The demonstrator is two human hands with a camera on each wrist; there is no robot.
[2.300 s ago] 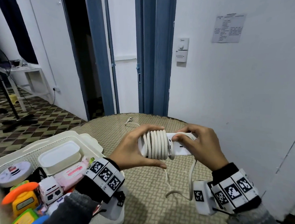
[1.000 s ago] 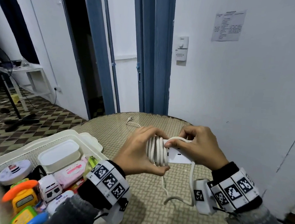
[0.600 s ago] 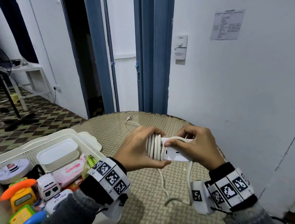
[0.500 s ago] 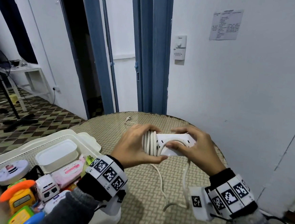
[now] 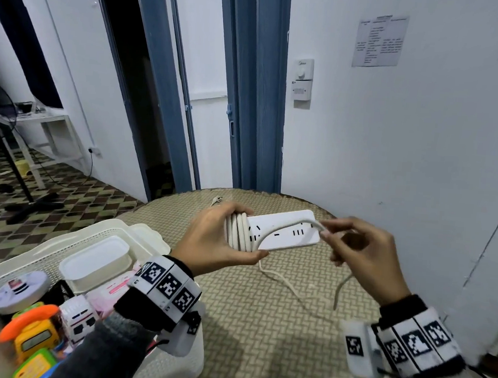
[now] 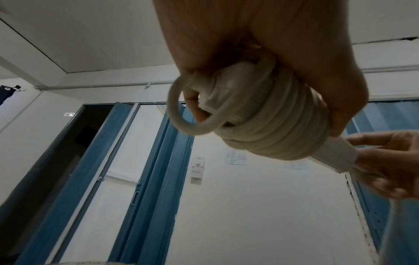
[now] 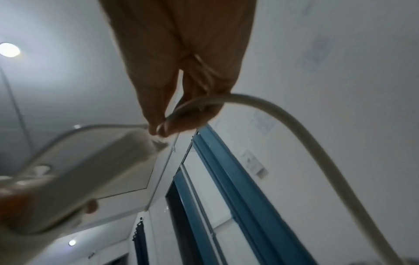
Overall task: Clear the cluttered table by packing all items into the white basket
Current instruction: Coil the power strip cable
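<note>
Woven table, one power strip, two hands

Smooth plastic power strip, woven tabletop

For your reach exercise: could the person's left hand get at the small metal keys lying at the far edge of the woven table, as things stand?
Probably not yet: the left hand grips the white power strip and its coiled cord, so its fingers are occupied. The small metal keys lie unobstructed just beyond it on the woven table.
</note>
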